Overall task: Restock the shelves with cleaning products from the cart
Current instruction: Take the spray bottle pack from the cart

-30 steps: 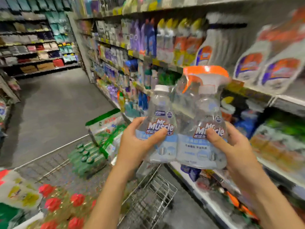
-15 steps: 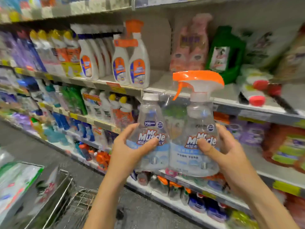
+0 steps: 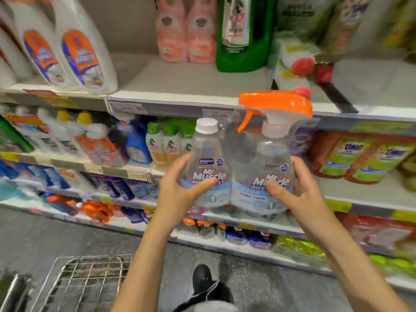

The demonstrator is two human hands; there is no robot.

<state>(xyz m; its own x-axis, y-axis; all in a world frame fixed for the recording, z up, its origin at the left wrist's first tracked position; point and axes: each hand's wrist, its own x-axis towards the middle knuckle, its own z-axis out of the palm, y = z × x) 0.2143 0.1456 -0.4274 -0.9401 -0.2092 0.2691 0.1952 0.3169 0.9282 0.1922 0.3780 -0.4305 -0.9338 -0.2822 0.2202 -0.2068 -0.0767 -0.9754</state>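
A shrink-wrapped twin pack of clear Mr Muscle cleaner (image 3: 242, 163) is held upright in front of the shelves: a white-capped refill bottle on the left and a spray bottle with an orange trigger on the right. My left hand (image 3: 180, 194) grips the left bottle with the thumb across its label. Gripping the right bottle from the other side is my right hand (image 3: 299, 190). The pack sits just below the white upper shelf (image 3: 180, 86), which has a bare stretch behind it. A corner of the wire cart (image 3: 85, 280) shows at the bottom left.
White cleaner jugs (image 3: 74, 52) stand left on the upper shelf, pink bottles (image 3: 186, 32) and a green jug (image 3: 243, 34) behind. Lower shelves are packed with bottles and green detergent pouches (image 3: 360, 158). My shoe (image 3: 202, 280) is on the grey floor.
The view swung right from the aisle and cart and closed in on the shelves. Both hands kept their grip and carried the twin pack closer to the upper shelf.
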